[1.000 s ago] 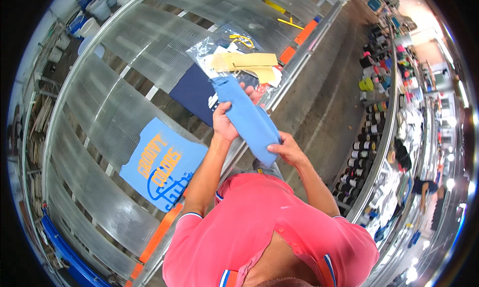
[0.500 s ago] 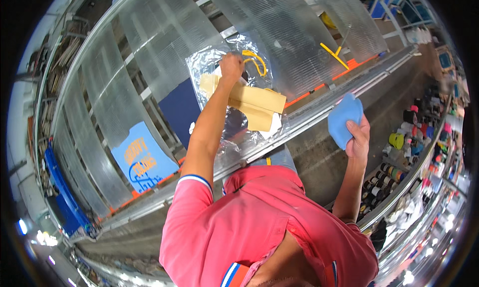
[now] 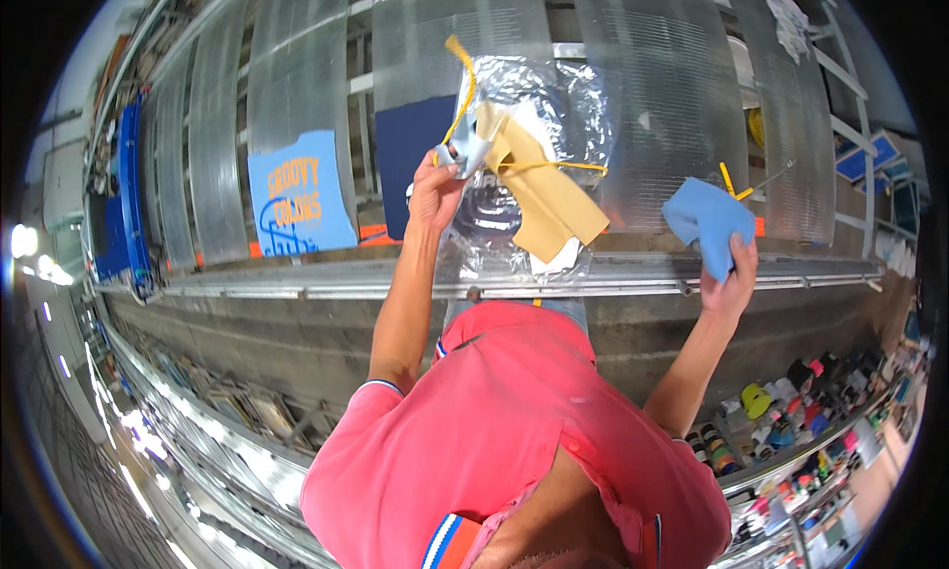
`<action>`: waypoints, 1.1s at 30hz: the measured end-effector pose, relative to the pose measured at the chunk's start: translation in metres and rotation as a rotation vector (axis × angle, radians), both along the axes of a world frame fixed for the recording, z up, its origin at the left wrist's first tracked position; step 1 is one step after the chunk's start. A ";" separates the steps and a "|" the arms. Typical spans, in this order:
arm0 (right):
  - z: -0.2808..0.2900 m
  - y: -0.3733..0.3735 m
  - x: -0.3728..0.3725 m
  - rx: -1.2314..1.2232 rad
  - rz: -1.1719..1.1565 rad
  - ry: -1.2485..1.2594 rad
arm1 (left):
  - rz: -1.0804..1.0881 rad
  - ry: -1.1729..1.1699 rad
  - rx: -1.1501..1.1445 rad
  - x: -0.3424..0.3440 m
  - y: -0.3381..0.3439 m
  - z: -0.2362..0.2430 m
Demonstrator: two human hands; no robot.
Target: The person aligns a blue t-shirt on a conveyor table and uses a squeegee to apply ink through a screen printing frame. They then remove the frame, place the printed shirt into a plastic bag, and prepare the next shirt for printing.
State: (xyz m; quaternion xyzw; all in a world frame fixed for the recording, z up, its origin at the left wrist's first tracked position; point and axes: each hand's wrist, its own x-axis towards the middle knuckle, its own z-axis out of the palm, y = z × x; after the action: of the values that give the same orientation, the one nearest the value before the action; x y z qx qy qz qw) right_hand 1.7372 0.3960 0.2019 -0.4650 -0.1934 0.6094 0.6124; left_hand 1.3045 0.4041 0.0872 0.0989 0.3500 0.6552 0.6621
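My left hand (image 3: 433, 195) is closed on a small grey-blue fabric piece (image 3: 469, 152), held over the left side of a clear plastic sheet (image 3: 578, 104). A thin yellow strip (image 3: 465, 99) rises beside that piece. Tan fabric pieces (image 3: 554, 193) lie on the plastic, with another yellow cord (image 3: 554, 164) across them and white material partly hidden beneath. Out to the right, my right hand (image 3: 730, 277) grips blue fabric (image 3: 710, 218) between thumb and fingers; it droops with a fold, and how many layers it has I cannot tell.
Translucent ribbed panels (image 3: 652, 94) on a metal frame form the long table. A navy fabric panel (image 3: 405, 144) lies left of the plastic, and a printed light-blue panel (image 3: 301, 193) farther left. A metal rail (image 3: 376, 280) runs along the near edge. Coloured containers (image 3: 781, 406) stand behind, lower right.
My left hand has come up off the plastic with the grey-blue piece. The blue fabric in my right hand now hangs more spread out. The whole view has turned.
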 end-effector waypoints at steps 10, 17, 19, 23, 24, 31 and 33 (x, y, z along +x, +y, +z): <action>0.054 0.042 -0.150 0.057 0.090 -0.005 | 0.373 -0.064 -0.295 -0.046 -0.088 -0.073; 0.006 0.004 -0.282 -0.032 0.254 0.124 | 0.388 0.008 -0.332 -0.069 -0.112 -0.093; -0.048 -0.032 -0.313 -0.260 0.335 0.107 | 0.298 0.126 -0.420 -0.065 -0.116 -0.083; -0.126 -0.107 -0.352 -0.733 0.606 -0.007 | 0.273 0.097 -0.381 -0.062 -0.115 -0.086; -0.133 -0.110 -0.351 -0.776 0.648 -0.083 | 0.275 0.104 -0.400 -0.063 -0.116 -0.087; -0.148 -0.053 -0.298 -0.710 0.587 -0.395 | 0.243 0.307 -0.456 -0.075 -0.117 -0.070; -0.170 -0.022 -0.295 -0.760 0.597 -0.310 | 0.248 0.365 -0.450 -0.077 -0.122 -0.061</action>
State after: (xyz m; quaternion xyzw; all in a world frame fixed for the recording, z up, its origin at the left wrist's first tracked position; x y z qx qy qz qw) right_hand 1.4423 0.3744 0.0321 -0.6645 -0.1712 0.7089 0.1628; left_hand 1.2274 0.2820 0.0264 0.0224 0.6085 0.6085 0.5088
